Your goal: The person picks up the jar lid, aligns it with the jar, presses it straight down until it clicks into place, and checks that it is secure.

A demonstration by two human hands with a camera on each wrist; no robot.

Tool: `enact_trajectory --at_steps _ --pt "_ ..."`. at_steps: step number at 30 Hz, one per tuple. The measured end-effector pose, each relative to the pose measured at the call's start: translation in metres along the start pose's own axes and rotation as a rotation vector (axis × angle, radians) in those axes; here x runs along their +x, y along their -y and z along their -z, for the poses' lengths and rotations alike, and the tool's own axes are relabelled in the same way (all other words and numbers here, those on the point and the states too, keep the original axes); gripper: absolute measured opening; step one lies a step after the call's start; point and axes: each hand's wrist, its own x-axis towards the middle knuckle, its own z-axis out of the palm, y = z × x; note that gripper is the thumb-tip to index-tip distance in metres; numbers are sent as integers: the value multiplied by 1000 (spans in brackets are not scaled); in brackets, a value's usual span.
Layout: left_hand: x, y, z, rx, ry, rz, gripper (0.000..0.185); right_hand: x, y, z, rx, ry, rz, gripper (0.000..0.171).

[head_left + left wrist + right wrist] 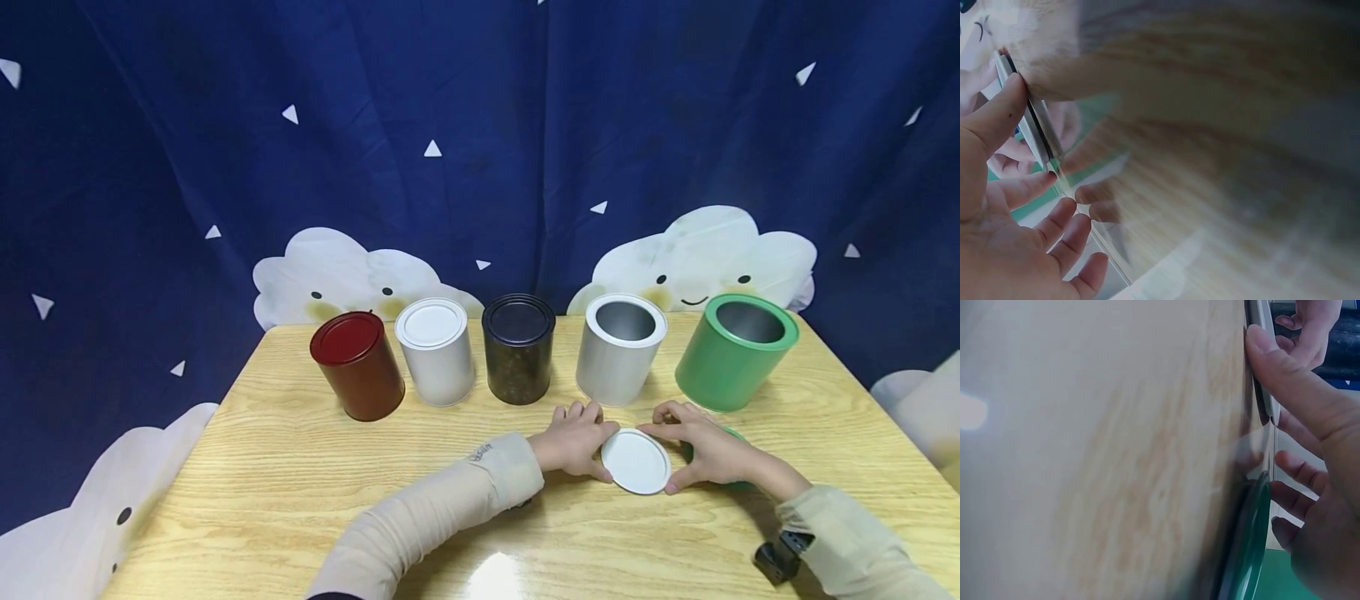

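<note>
A round white lid lies flat on the wooden table, in front of an open silver-white tin. My left hand pinches the lid's left rim between thumb and fingers. From the other side my right hand pinches its right rim. A green lid lies mostly hidden under my right hand. In the left wrist view the white lid shows edge-on against my left hand. The right wrist view shows my right hand with its thumb on the white lid, above the green lid.
Across the table's back stand a lidded red-brown tin, a lidded white tin, a lidded black tin and an open green tin. A dark blue curtain hangs behind. Bare wood stretches to the left and front.
</note>
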Motion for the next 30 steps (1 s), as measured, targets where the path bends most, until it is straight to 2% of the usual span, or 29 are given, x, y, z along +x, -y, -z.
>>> enact_trajectory --at_steps 6,10,19,30 --pt "-1 0 1 4 19 -8 62 0 -1 -1 29 -43 42 78" --pt "0 2 2 -2 26 -36 66 -1 -2 -1 48 -69 64 78" --pt "-1 11 10 -99 33 -118 68 -2 -4 2 106 -75 62 78" --pt "-9 23 9 -182 -32 -230 71 -2 3 8 110 -73 62 79"
